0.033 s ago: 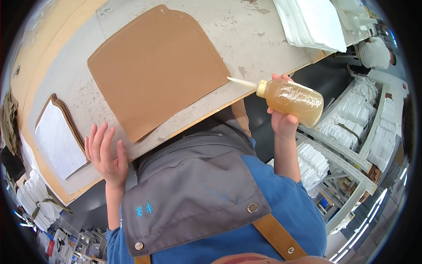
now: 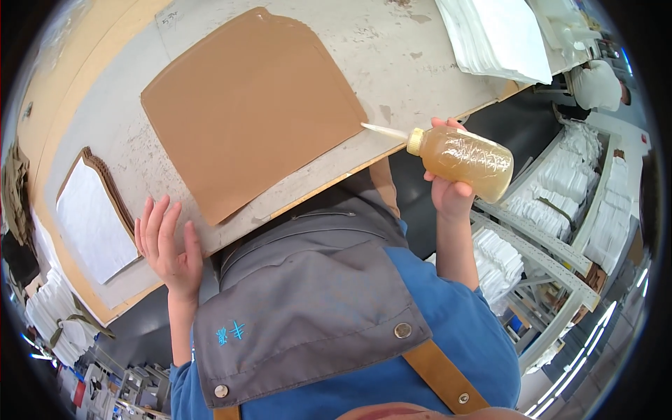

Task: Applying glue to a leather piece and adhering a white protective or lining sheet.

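Observation:
A large brown panel, which looks like leather or a similar sheet, lies flat on the worktable. My right hand is wrapped around a translucent squeeze bottle of amber liquid, tilted on its side. Its long pale nozzle points left, with the tip at the panel's right corner. Over the table's near edge, my left hand is open with fingers apart and holds nothing. It lies between the panel and a small stack of brown pieces topped by a white sheet.
White folded sheets are piled at the table's far right. The table's near edge runs diagonally in front of me. To the right stands a metal rack with white bundles. A person in white is farther off at the right.

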`<state>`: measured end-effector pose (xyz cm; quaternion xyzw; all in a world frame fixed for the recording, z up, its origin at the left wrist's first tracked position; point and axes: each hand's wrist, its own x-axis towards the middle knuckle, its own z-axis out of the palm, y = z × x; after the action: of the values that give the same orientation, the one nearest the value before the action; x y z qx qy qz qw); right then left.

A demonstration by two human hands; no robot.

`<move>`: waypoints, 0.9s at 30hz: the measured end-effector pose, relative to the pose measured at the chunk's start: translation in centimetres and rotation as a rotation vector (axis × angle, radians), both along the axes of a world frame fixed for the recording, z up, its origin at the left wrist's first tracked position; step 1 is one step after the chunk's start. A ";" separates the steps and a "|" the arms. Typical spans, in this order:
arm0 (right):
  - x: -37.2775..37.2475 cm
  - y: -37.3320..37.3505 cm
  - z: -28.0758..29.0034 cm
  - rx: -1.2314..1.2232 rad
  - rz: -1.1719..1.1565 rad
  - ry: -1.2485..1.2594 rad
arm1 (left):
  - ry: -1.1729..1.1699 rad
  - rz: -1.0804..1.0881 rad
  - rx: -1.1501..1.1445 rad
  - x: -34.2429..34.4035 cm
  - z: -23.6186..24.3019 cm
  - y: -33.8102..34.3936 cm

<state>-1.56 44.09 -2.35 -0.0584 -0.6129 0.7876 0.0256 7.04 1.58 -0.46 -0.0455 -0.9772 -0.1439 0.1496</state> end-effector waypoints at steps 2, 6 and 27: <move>0.3 -0.2 -0.3 -0.034 0.016 -0.006 | 0.007 0.016 0.005 0.5 -0.1 -0.3; 0.9 -1.2 -0.6 -0.111 0.086 -0.042 | 0.022 0.033 0.045 1.1 -0.6 -0.6; 2.2 -10.4 -0.2 -0.127 0.468 -0.125 | 0.090 -0.026 0.128 0.6 -0.5 -0.4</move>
<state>0.59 33.73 -2.55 0.0350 -0.5595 0.8039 -0.1990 7.65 1.17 -0.91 -0.0548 -0.9577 -0.2056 0.1939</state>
